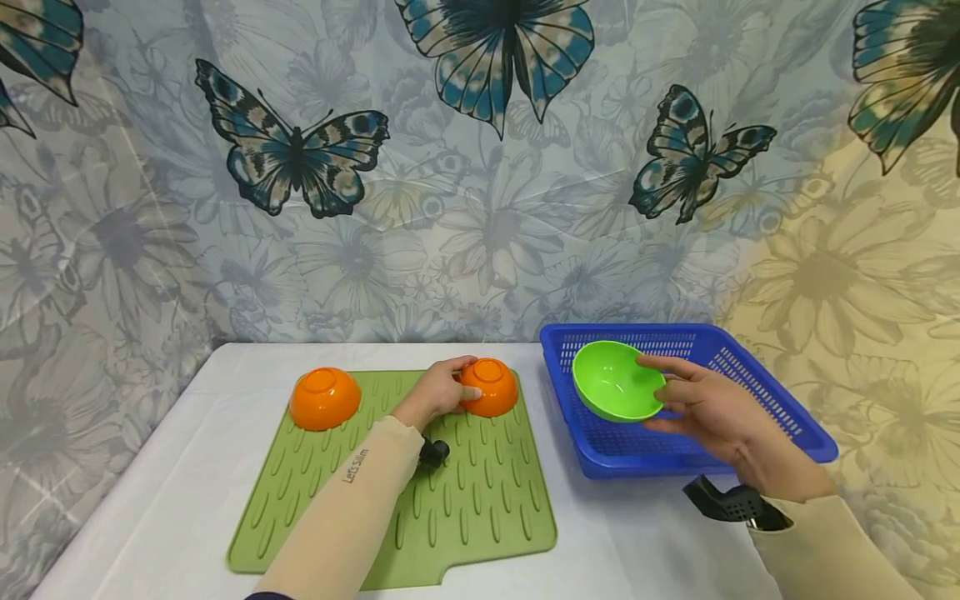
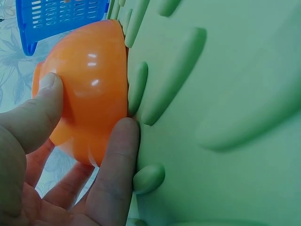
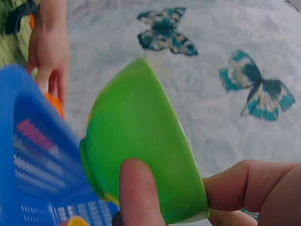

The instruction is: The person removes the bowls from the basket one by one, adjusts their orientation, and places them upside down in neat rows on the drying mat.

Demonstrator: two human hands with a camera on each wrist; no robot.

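My left hand (image 1: 437, 390) holds an upside-down orange bowl (image 1: 491, 389) at the back right of the green drying mat (image 1: 480, 500). In the left wrist view, the thumb presses the side of this bowl and a finger lies low by its rim. A second orange bowl (image 1: 325, 400) rests upside down at the mat's back left. Over the blue basket (image 1: 637, 468), my right hand (image 1: 716, 410) pinches a bright green bowl (image 1: 617, 382) by its right side, its hollow tilted toward the head camera. The right wrist view shows fingers on both faces of the green bowl's wall.
A white cloth (image 1: 157, 492) covers the table under the mat and the basket. Behind stands a hanging fabric backdrop (image 1: 495, 225) printed with butterflies and flowers. The basket's slotted walls rise just right of the mat, with a strip of white cloth between.
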